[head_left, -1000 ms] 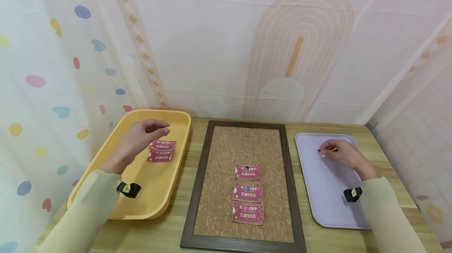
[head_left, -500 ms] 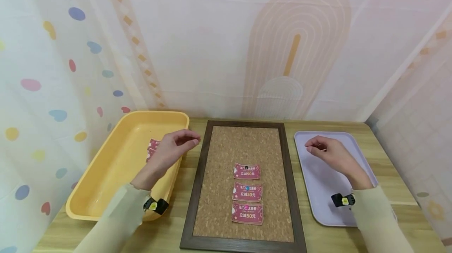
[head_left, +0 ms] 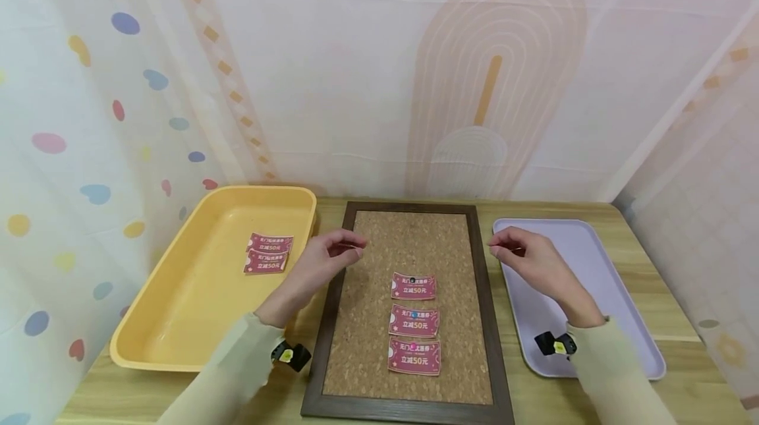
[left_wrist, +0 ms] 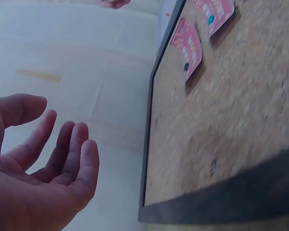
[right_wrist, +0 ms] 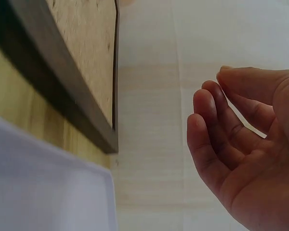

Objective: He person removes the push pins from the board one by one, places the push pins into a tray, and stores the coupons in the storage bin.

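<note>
Over the left edge of the corkboard (head_left: 433, 240), my left hand (head_left: 314, 273) hovers with its fingers loosely bent. A gap shows between thumb and fingers of this hand (left_wrist: 53, 168) in the left wrist view, and nothing is between them. My right hand (head_left: 539, 270) is in the air at the left side of the lilac tray (head_left: 584, 247). Thumb and index finger meet at the tips of the right hand (right_wrist: 245, 144) in the right wrist view; whether something tiny is between them is not visible. Three pink coupons (head_left: 414, 324) lie in a column on the cork, each with a small pin.
A yellow tray (head_left: 201, 293) stands on the left, holding two overlapping pink coupons (head_left: 265, 263). The board's dark frame (head_left: 409, 410) borders the cork. Behind the wooden table (head_left: 646, 267) hangs a patterned cloth (head_left: 344, 82).
My left hand has moved right, from above the yellow tray to the board's left edge. My right hand has shifted left across the lilac tray. The coupons lie as before.
</note>
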The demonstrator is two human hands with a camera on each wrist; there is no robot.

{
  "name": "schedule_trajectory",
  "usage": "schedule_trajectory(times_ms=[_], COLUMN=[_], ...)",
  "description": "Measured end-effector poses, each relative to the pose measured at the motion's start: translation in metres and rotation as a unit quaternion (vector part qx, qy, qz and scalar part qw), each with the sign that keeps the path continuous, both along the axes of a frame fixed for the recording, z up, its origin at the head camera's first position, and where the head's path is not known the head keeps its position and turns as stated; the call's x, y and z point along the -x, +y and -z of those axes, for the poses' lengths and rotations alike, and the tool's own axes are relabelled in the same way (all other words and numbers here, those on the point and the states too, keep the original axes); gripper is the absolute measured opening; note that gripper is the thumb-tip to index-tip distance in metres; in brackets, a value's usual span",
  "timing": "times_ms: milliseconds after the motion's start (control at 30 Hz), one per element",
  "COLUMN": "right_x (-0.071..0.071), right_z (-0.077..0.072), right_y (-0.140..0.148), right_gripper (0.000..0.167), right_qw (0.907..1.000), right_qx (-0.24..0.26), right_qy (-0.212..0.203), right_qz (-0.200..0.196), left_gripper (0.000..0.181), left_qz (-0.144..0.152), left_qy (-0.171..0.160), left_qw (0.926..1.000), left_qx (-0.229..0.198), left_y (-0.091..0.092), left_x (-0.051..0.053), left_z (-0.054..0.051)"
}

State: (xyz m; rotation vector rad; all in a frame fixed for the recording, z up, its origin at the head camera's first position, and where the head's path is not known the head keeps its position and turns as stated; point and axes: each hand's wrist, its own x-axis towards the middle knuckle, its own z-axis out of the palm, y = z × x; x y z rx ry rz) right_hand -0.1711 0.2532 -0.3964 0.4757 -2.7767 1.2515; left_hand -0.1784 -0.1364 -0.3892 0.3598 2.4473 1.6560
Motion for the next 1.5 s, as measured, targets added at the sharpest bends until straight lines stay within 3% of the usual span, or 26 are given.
schedule_trajectory(times_ms=[400,1033,1267,1500], right_x=[-0.004,-0.001,0.003,0.011], right_z=[0.001,0.012,0.014,0.019], right_y=[-0.030,-0.066,-0.076,-0.085], right_gripper=[0.011,0.010,0.010,0.011], right_qw=[0.9990,0.9941,0.9934,0.9920], right_qx=[0.031,0.047,0.036,0.014], right_qy=[-0.012,-0.020,-0.014,-0.033], right_qz=[-0.030,-0.095,-0.108,-0.121], left_gripper=[0.028,0.028,0.029,0.026], left_qz=[0.008,0.017,0.022,0.039], left_qy=[-0.031,-0.059,-0.068,-0.068], left_qw=[0.9995,0.9981,0.9974,0.9968], left_qx=[-0.004,-0.002,0.004,0.011], left_y=[0.019,0.035,0.038,0.040], left_x=[-0.005,-0.002,0.001,0.007], left_z=[0.014,0.034,0.038,0.045])
